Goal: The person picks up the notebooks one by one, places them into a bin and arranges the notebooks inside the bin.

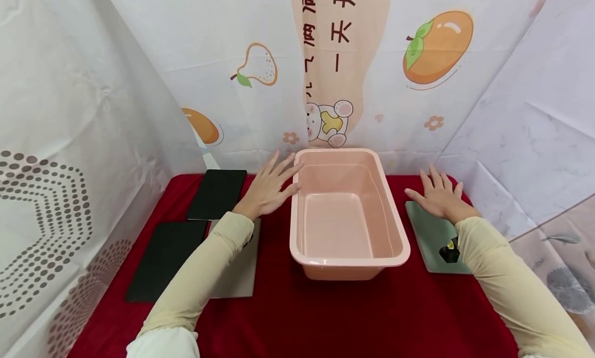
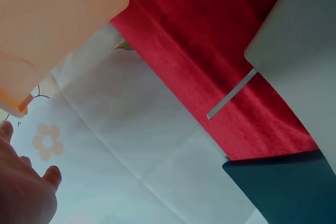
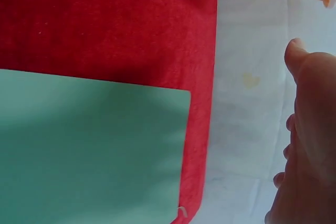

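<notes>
A pink plastic basin (image 1: 334, 223) stands in the middle of the table. At its left rim is my left hand (image 1: 269, 190), fingers spread and straight, holding nothing; the fingertips overlap the rim in the head view. My right hand (image 1: 439, 197) is held out with extended fingers over the far end of a green notebook (image 1: 425, 234), its palm empty. Beneath my left forearm lies a grey notebook (image 1: 244, 270), partly hidden by the sleeve. In the left wrist view a thin ribbon (image 2: 231, 95) sticks out from the grey notebook.
Two black notebooks lie at the left, one farther back (image 1: 216, 192) and one nearer (image 1: 162, 260). A red cloth (image 1: 344, 316) covers the table. White printed curtains (image 1: 260, 115) hang behind and along both sides. A small black device (image 1: 450, 251) is at the right wrist.
</notes>
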A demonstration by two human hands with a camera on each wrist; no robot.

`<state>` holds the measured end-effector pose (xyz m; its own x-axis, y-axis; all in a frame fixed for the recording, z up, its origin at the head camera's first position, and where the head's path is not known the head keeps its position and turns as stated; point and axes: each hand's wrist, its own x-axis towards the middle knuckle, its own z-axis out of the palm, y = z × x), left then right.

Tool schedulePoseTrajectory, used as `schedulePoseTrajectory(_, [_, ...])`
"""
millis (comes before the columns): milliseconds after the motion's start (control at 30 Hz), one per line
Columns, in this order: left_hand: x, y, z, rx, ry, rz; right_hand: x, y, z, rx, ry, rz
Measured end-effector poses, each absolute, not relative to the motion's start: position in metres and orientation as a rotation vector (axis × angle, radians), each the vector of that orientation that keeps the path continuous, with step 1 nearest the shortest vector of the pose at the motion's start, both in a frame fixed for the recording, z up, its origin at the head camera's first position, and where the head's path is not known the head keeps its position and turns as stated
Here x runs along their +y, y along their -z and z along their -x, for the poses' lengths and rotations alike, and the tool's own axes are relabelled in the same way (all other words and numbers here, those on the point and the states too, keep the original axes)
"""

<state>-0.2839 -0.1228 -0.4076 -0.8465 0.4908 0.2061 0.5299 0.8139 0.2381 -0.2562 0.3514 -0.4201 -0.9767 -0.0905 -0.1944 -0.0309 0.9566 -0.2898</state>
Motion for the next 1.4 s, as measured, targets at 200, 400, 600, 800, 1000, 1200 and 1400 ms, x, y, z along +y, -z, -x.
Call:
schedulePoseTrajectory(200, [-0.124,0.414,0.282,-2.830,0.493,0.831,0.363,0.437,0.256,2.883,0.457,0.051])
schedulePoseTrajectory(400, [-0.123,0.418,0.282,-2.780,0.601,0.879,0.363,0.438,0.248,2.881,0.454,0.021])
schedulePoseTrajectory(600, [-0.123,0.419,0.283,-2.761,0.658,0.932,0.363,0.438,0.236,2.850,0.431,-0.018])
schedulePoseTrajectory(800, [-0.128,0.416,0.283,-2.790,0.686,0.925,0.361,0.439,0.234,2.823,0.432,-0.009])
schedulePoseTrajectory(1000, [-0.124,0.420,0.281,-2.795,0.809,0.937,0.371,0.451,0.232,2.762,0.512,-0.069])
schedulePoseTrajectory(1200, [-0.122,0.421,0.281,-2.794,0.852,0.927,0.381,0.460,0.228,2.720,0.594,-0.114])
schedulePoseTrajectory(1400, [-0.122,0.423,0.280,-2.808,0.905,0.906,0.387,0.459,0.215,2.730,0.577,-0.122])
